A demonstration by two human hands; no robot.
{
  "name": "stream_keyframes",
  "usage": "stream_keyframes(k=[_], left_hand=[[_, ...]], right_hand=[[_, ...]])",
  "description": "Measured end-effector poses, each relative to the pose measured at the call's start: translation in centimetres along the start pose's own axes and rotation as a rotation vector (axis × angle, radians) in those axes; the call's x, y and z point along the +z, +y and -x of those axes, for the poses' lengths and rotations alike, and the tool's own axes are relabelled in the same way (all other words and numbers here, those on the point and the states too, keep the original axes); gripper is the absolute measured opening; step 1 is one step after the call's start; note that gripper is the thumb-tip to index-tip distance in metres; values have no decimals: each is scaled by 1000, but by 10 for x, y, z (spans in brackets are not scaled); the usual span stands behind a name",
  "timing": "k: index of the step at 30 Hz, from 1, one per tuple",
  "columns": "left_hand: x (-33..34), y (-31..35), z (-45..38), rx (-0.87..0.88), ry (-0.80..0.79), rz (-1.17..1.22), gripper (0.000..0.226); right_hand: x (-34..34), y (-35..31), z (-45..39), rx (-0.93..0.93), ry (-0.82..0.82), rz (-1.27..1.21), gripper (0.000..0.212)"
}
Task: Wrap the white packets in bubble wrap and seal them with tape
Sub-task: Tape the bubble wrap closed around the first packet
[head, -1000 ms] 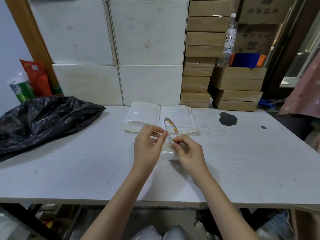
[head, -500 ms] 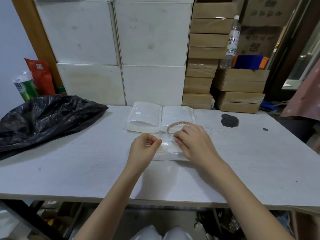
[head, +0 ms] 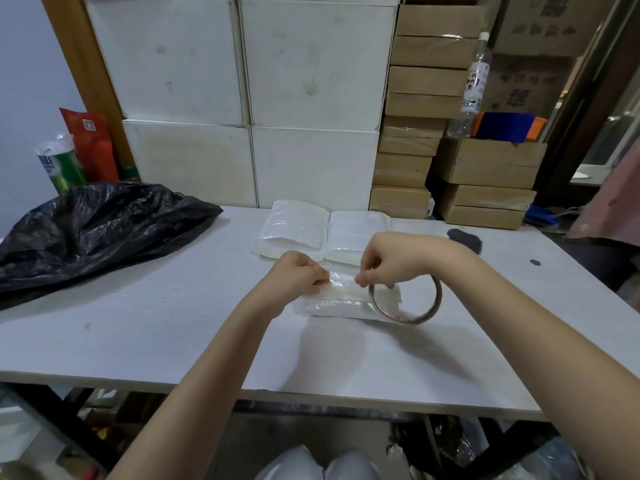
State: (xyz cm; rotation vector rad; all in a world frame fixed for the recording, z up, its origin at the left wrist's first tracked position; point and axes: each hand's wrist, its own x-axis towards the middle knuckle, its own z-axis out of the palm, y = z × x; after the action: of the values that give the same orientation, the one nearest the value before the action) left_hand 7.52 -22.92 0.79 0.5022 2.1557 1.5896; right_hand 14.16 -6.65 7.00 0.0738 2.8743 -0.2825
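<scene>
A white packet in bubble wrap (head: 332, 303) lies on the white table (head: 173, 323) in front of me. My left hand (head: 300, 276) pinches the free end of clear tape (head: 342, 277) down at the packet's left part. My right hand (head: 398, 260) grips the thin tape roll (head: 437, 299), which stands on edge over the packet's right end. A short strip of tape stretches between the two hands across the packet's top. Two more wrapped packets (head: 294, 230) (head: 356, 233) lie side by side just behind.
A crumpled black plastic bag (head: 97, 230) covers the table's left side. White boxes (head: 311, 98) and stacked cardboard boxes (head: 429, 109) stand behind the table, with a water bottle (head: 474, 88) on them. A dark patch (head: 464, 239) marks the table at right. A person's pink garment (head: 616, 202) shows at the right edge.
My right hand has carried the tape roll from above the packet's middle to its right end, drawing tape out. My left hand stayed at the packet's left, holding the tape end.
</scene>
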Motion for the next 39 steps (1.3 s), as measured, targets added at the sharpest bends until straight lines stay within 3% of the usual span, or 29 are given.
stream_keyframes(k=[8, 13, 19, 21, 39], left_hand=[[-10, 5, 4, -29, -15, -7, 12], [-23, 0, 6, -33, 105, -102, 9], [-27, -11, 7, -146, 93, -69, 20], [-26, -13, 7, -161, 101, -45, 15], [-22, -23, 9, -69, 140, 19, 9]], right_hand=[[16, 1, -24, 75, -110, -14, 27], [11, -1, -27, 88, -173, 27, 40], [15, -4, -29, 82, -136, 54, 45], [15, -5, -29, 93, -127, 56, 45], [24, -11, -29, 115, -94, 80, 42]])
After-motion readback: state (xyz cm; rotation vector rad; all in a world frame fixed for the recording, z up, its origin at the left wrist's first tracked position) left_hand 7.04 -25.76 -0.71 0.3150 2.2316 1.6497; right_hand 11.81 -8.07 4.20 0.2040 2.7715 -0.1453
